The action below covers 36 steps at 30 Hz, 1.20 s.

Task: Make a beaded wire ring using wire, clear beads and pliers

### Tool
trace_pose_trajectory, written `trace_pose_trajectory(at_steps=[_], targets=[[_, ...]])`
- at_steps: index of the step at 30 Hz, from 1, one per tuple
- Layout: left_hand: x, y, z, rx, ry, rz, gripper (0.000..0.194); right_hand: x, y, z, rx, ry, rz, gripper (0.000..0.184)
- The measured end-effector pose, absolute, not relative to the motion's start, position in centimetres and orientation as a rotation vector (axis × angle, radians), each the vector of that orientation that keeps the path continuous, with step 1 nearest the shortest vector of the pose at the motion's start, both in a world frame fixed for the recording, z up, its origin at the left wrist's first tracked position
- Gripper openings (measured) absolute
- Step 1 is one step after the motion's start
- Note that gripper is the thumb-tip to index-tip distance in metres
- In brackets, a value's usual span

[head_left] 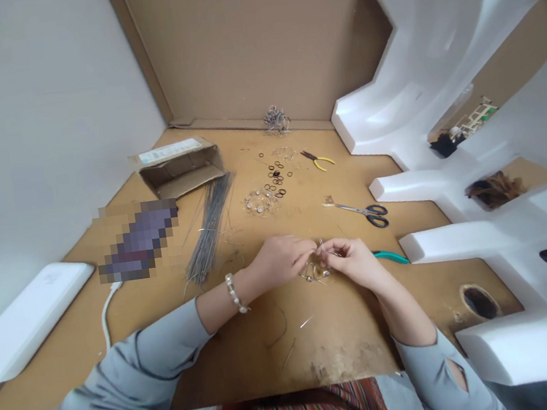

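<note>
My left hand (285,257) and my right hand (354,261) meet over the table, fingers pinched together. Between and below the fingertips shows a thin wire ornament with small round beads (309,278), both hands closed on it; their fingers partly hide it. A bracelet of pale beads circles my left wrist. Beside my right hand lies the teal handle of a tool (391,256), the rest of it hidden by the hand. Farther off rests another beaded wire ring (260,201). Loose wire bits (307,322) lie nearer to me.
Left of my hands is a bundle of grey wires (211,230), with an open cardboard box (180,167) behind. Scissors (362,211), yellow-handled pliers (319,160), dark rings (276,181) and a wire tangle (276,120) lie farther back. White foam (440,243) borders the right.
</note>
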<state>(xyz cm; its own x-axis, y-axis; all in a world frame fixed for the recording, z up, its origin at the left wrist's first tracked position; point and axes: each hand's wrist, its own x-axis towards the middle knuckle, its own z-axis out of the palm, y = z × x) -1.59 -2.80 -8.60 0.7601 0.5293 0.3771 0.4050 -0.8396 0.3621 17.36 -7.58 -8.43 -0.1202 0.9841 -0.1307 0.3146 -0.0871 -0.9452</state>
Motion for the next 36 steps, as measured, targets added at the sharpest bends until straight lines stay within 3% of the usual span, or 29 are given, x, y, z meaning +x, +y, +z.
trace_pose_trajectory(at_steps=[6,14,17,23,28,31,36], targets=[[-1.6,-2.5,-8.5,2.040,0.820,0.687,0.015,17.3,-7.8,-7.7,-1.403,-1.521,1.283,0.019],[-1.3,-2.4,-8.5,1.821,0.811,0.707,0.015,17.6,-7.8,-7.9,-1.422,-1.630,1.257,0.026],[-1.3,-2.3,-8.8,1.767,0.813,0.711,0.016,18.6,-8.6,-7.4,-1.548,-1.677,1.045,0.035],[-1.5,-2.2,-8.8,1.795,0.815,0.667,0.021,23.0,-12.4,-7.4,-1.930,-2.026,0.127,0.047],[-1.7,-2.5,-8.2,1.831,0.747,0.606,0.022,24.8,-14.7,-7.8,-2.118,-2.288,-0.080,0.068],[-1.7,-2.7,-7.9,1.811,0.705,0.571,0.022,24.1,-14.7,-7.5,-2.164,-2.383,-0.185,0.065],[-1.7,-2.8,-7.7,1.820,0.695,0.556,0.021,23.6,-14.0,-7.1,-2.252,-2.433,-0.274,0.041]])
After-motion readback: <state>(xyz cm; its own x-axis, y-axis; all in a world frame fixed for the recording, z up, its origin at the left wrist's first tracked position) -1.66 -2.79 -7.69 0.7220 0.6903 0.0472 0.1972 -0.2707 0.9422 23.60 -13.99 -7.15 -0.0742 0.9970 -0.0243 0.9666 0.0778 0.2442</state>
